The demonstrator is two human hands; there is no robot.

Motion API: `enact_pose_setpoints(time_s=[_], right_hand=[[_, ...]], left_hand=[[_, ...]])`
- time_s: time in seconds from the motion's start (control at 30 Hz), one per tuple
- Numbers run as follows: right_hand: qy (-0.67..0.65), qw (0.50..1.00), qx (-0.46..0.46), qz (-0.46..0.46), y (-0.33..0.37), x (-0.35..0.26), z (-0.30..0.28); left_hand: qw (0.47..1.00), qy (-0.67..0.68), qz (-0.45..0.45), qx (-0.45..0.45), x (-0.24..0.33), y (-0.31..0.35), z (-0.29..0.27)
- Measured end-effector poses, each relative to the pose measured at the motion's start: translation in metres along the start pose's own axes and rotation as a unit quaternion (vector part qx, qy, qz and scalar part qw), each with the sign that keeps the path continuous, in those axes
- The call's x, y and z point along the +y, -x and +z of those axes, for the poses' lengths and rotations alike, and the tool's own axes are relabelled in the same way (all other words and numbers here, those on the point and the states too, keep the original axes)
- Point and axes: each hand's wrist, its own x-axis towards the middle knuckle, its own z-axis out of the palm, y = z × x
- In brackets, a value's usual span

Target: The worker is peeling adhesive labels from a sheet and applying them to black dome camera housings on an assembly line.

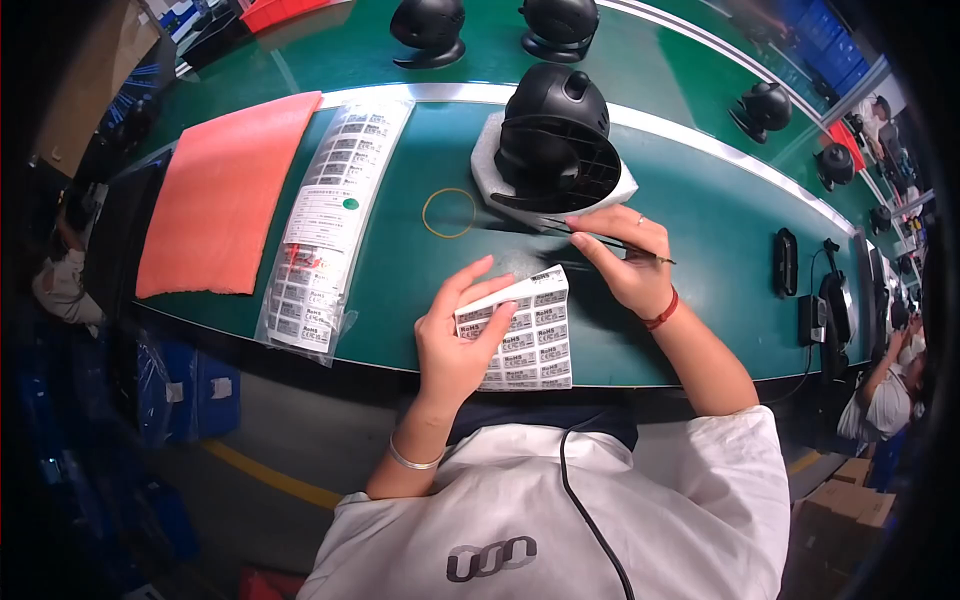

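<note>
**Green workbench, white label sheet near its front edge**

Head view: on the bench, a black rounded device is resting on a white foam pad, its hollow side facing the person. Left hand is pinching the label sheet, thumb lying across the printed face, fingers going behind the curling top edge. Right hand is gripping a thin pointed tool (tweezers, by the look of it) between thumb and fingers; the tip is pointing left, close to the pad's near edge. Labels are running in rows down the sheet.

Left of the pad, a yellowish rubber band is lying flat. Further left, a clear bag of labels is stretching alongside an orange-pink foam sheet. Beyond the bench, more black devices are standing on a green surface. Far right, a co-worker is sitting partly in view.
</note>
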Motion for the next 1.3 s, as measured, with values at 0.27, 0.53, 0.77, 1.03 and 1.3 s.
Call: enact_pose_setpoints(time_s=[0.27, 0.53, 0.77, 1.03, 1.3], right_hand=[[0.244, 0.955, 0.004, -0.17, -0.004, -0.007, 0.009], [-0.082, 0.996, -0.01, -0.031, -0.019, -0.027, -0.013], [0.133, 0.984, -0.073, 0.097, -0.089, -0.04, -0.046], [0.311, 0.948, -0.054, -0.041, -0.094, -0.027, -0.041], [0.662, 0.748, -0.035, 0.028, -0.079, 0.147, -0.122]], left_hand=[[1.0, 0.008, 0.007, 0.003, 0.001, 0.0, 0.002], [0.999, 0.006, 0.029, 0.016, -0.003, 0.001, -0.002], [0.999, -0.006, 0.036, 0.001, 0.005, 0.0, -0.001], [0.998, -0.022, 0.046, 0.021, -0.002, 0.004, -0.003], [0.998, -0.039, 0.056, 0.009, 0.002, 0.0, -0.003]])
